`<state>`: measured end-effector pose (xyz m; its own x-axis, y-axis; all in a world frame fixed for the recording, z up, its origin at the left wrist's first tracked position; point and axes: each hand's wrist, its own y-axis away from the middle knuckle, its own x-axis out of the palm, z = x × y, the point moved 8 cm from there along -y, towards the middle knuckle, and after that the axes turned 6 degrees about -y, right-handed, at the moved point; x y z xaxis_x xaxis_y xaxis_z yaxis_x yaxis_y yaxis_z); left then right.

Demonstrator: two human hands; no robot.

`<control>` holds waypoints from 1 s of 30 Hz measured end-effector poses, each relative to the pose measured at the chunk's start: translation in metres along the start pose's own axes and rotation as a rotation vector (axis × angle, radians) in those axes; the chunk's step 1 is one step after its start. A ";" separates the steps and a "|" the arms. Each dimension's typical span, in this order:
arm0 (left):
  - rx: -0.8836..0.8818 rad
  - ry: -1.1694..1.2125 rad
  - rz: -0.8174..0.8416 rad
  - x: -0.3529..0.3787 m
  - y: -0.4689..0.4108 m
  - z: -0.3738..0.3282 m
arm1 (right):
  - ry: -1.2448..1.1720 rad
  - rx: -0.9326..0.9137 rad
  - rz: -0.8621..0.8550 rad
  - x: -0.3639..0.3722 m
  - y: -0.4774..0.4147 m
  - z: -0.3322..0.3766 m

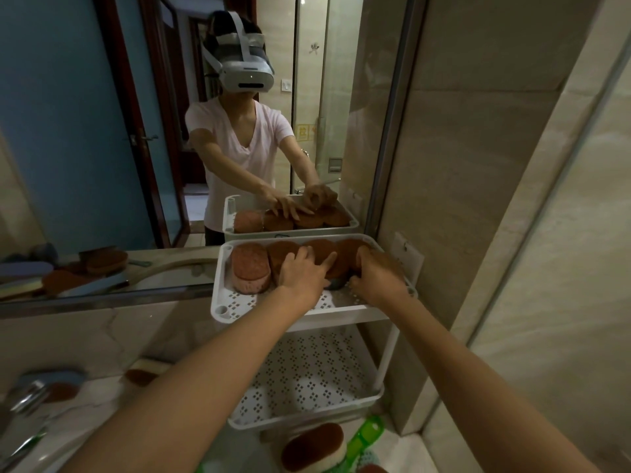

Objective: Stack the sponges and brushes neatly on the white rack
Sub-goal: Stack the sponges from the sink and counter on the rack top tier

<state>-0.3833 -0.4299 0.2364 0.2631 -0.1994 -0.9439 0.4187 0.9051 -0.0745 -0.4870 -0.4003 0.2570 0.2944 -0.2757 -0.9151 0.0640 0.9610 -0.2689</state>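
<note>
**Bathroom corner by the mirror: sponges being lined up on the rack's top tier**

A dim tiled bathroom, with a mirror behind a pale stone worktop; the white rack stands at the worktop's right end, against the wall; its top tier holds a row of sponges on edge, a pink sponge at the rack's left end and brown sponges running to its right end; the lower tier shows only bare perforated plastic.

The left hand lies on the middle of the row, fingers spread and straight, steadying it; the right hand curls its fingers round the right-end sponge, gripping it.

The step in hand looks like seating that last sponge and pressing the row together. Next would likely come the items off the rack: a loose sponge and a green handle lie just in front of the rack's base, and blurred brushes lie left of the rack; the move calls for letting go without tipping the row.
</note>
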 end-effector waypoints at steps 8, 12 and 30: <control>-0.043 0.034 -0.001 0.001 -0.002 0.002 | -0.056 0.023 -0.004 0.000 -0.001 -0.005; -0.064 0.047 0.010 0.002 -0.004 0.002 | -0.072 0.033 0.019 0.004 -0.001 -0.006; -0.277 0.611 -0.353 -0.034 0.091 0.076 | -0.401 -0.328 -0.491 -0.018 0.100 0.075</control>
<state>-0.2880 -0.3698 0.2858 -0.4080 -0.3249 -0.8533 0.1334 0.9033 -0.4077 -0.4143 -0.2981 0.2689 0.6375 -0.5853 -0.5010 0.0074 0.6548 -0.7557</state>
